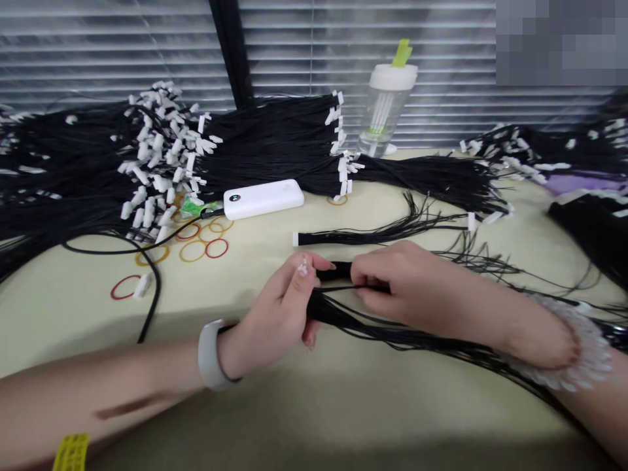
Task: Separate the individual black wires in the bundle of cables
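In the middle of the head view my left hand is closed around a bundle of thin black wires, whose loose lengths trail to the lower right under my right forearm. Just to the right, my right hand has its fingers curled together on black wires at the upper part of the bundle; its fingertips are partly hidden. Behind both hands lies a flat black wire harness with a white connector at its left end. Its right end fans out into loose strands.
A white power bank with a black cable lies at the back. Rubber bands are scattered left of my hands. Piles of black wires with white connectors line the window blinds. A clear bottle stands behind them.
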`<state>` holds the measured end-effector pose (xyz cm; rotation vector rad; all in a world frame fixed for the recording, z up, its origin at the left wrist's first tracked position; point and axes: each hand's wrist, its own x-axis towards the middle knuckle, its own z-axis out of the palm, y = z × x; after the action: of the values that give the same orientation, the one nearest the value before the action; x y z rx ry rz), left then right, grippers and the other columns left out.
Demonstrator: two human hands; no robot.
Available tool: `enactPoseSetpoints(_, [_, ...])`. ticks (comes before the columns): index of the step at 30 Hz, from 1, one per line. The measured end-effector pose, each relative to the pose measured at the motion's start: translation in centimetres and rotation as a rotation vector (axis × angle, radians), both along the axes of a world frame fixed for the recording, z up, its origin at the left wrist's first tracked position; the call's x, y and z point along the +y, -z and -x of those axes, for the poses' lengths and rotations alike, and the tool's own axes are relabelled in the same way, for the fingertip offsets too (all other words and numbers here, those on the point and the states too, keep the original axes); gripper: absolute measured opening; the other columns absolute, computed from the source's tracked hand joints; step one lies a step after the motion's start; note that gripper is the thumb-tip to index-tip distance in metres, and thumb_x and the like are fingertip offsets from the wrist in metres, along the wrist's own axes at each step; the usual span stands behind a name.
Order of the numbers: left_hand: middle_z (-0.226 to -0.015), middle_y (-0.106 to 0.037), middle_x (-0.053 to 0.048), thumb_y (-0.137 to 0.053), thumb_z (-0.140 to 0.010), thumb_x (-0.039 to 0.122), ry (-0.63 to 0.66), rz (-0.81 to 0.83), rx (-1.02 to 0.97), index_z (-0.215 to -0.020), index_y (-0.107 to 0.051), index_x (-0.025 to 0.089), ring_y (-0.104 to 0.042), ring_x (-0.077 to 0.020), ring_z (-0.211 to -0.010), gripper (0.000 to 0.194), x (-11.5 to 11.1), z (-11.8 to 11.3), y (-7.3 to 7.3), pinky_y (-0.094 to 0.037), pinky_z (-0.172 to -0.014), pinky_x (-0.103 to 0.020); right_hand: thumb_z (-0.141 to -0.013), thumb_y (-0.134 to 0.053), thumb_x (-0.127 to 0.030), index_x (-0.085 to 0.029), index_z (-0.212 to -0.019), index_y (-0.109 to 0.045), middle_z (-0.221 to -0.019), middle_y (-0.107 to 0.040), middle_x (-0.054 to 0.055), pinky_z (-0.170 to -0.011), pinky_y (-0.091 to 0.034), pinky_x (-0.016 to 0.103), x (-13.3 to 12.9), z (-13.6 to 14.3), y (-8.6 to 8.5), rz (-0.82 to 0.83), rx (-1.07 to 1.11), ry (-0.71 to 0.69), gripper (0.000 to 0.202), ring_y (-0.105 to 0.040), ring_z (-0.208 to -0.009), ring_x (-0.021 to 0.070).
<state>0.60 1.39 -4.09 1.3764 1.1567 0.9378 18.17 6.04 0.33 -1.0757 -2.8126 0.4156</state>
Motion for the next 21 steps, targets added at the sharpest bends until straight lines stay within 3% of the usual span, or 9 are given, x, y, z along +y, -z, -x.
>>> enactPoseSetpoints(13, [-0.056, -0.041, 0.006, -0.019, -0.085, 0.053, -0.017, 0.052, -0.063, -0.099, -0.044, 0.018, -0.042, -0.0034, -0.033, 0.046, 0.1, 0.0, 0.3, -0.035, -0.033, -0.016, -0.083, -0.039, -0.034, -0.016, -0.069, -0.056, -0.054, -0.046, -0.005, -0.044, -0.025, 0.016, -0.1, 0.0, -0.7, 0.426, 0.099, -0.020, 0.028, -0.035, -0.047, 0.0039])
enactPoseSetpoints(21, [-0.062, -0.041, 0.005, -0.019, -0.085, 0.053, -0.007, 0.037, -0.055, -0.098, -0.043, 0.018, -0.042, -0.0021, -0.033, 0.045, 0.2, -0.1, 0.3, -0.036, -0.033, -0.016, -0.084, -0.037, -0.031, -0.016, -0.066, -0.052, -0.055, -0.047, -0.005, -0.045, -0.027, 0.016, -0.6, 0.4, 0.1, 0.376, 0.057, 0.008, 0.028, -0.037, -0.048, 0.0036])
